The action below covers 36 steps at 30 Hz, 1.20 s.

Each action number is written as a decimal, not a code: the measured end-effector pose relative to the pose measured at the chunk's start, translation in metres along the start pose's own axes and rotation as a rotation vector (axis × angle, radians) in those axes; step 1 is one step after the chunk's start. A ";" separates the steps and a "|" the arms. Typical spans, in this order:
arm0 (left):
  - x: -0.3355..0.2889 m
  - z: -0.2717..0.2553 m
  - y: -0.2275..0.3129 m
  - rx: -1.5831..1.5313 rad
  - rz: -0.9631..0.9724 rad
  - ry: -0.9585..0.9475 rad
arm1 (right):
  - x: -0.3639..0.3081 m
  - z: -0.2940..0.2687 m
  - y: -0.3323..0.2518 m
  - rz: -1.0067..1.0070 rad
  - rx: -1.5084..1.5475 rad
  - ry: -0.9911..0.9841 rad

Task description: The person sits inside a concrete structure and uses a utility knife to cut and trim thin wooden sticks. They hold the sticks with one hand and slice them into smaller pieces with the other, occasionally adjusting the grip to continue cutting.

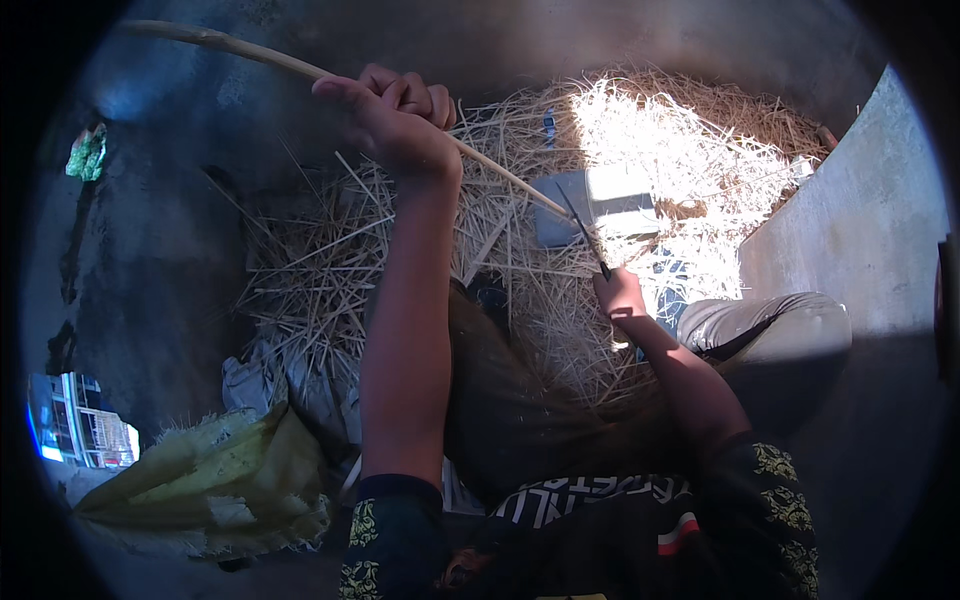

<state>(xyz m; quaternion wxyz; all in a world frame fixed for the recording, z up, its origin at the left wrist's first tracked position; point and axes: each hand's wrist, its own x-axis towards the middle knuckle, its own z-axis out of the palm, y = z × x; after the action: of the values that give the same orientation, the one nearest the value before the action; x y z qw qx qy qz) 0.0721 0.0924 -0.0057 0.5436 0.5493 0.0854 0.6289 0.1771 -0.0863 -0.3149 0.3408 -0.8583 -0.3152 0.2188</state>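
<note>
A long, thin, pale stick (505, 178) slants across the view from the upper left down toward the middle. My left hand (395, 120) is closed around it, raised high with the arm stretched forward. In my closed right hand (622, 295) is a knife (582, 222), its dark, narrow blade pointing up and to the left. The blade crosses the stick near its lower end and seems to touch it. Just behind that end lies a grey block-like thing (555, 212), partly in bright sunlight.
Pale strips and shavings (330, 265) cover much of the floor around my legs. At the lower left lies a worn yellowish sack (230, 475). A grey wall (860, 210) rises on the right. My bent knee (780, 325) sits beside the right arm.
</note>
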 end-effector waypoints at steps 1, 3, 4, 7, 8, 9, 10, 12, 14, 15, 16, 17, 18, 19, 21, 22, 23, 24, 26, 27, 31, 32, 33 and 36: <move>0.001 0.000 -0.001 0.001 -0.005 0.013 | 0.004 -0.002 0.006 0.001 0.064 -0.009; 0.001 -0.004 0.000 0.041 -0.002 0.038 | -0.006 -0.028 -0.033 -0.019 0.192 -0.003; 0.000 -0.005 0.000 0.058 -0.001 0.052 | -0.012 -0.035 -0.052 -0.103 0.304 0.106; -0.001 -0.012 0.004 0.055 0.026 0.041 | -0.030 -0.059 -0.092 -0.316 0.434 0.159; -0.002 -0.007 0.003 0.059 0.030 0.028 | -0.032 -0.061 -0.092 -0.364 0.476 0.191; -0.004 -0.002 0.003 0.066 0.036 0.018 | -0.034 -0.062 -0.092 -0.414 0.517 0.221; -0.006 0.000 0.005 0.073 0.043 0.010 | -0.035 -0.047 -0.078 -0.280 0.511 0.158; -0.005 0.003 0.005 0.095 0.045 0.043 | -0.032 -0.018 -0.040 -0.037 0.383 -0.025; -0.003 0.011 0.001 0.095 0.030 0.059 | -0.011 0.018 0.012 0.323 -0.066 -0.120; -0.002 0.012 0.001 0.097 0.018 0.070 | -0.002 0.031 0.032 0.375 0.033 -0.045; -0.001 0.016 -0.001 0.095 -0.004 0.074 | 0.007 0.042 0.053 0.424 0.135 0.041; -0.003 0.012 0.000 0.080 -0.017 0.090 | 0.008 0.032 0.044 0.269 0.082 0.130; -0.003 0.009 0.002 0.085 -0.005 0.088 | 0.007 0.018 0.029 0.108 0.025 0.212; -0.004 0.008 0.003 0.081 0.000 0.086 | 0.013 -0.005 0.008 0.237 0.125 0.030; -0.008 0.003 0.005 0.086 0.024 0.098 | 0.001 -0.045 -0.049 0.133 0.372 0.034; -0.008 0.005 0.006 0.087 0.036 0.098 | -0.008 -0.056 -0.064 0.112 0.446 0.071; -0.006 0.009 0.006 0.083 0.050 0.085 | -0.016 -0.066 -0.075 0.091 0.528 0.120; -0.005 0.010 0.006 0.061 0.037 0.079 | -0.022 -0.068 -0.081 0.069 0.610 0.169; -0.004 0.013 0.006 0.012 0.009 0.061 | -0.019 -0.038 -0.067 -0.075 0.629 0.415; -0.004 0.015 0.006 0.000 0.011 0.048 | -0.023 -0.034 -0.063 -0.090 0.614 0.385; -0.006 0.015 0.011 -0.035 -0.024 -0.018 | -0.040 -0.052 -0.079 -0.126 0.571 0.254; -0.006 0.014 0.011 -0.048 -0.042 -0.044 | -0.046 -0.058 -0.084 -0.110 0.563 0.219; -0.007 0.014 0.011 -0.058 -0.057 -0.062 | -0.049 -0.054 -0.083 -0.040 0.667 0.185; -0.010 0.016 0.009 -0.078 -0.076 -0.083 | -0.043 -0.043 -0.059 -0.120 0.703 0.146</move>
<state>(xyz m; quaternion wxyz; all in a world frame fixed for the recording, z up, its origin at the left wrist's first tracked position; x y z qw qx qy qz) 0.0775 0.0737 0.0007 0.5912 0.5496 0.0587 0.5874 0.1490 -0.1020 -0.2365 0.6490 -0.6819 -0.2454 0.2316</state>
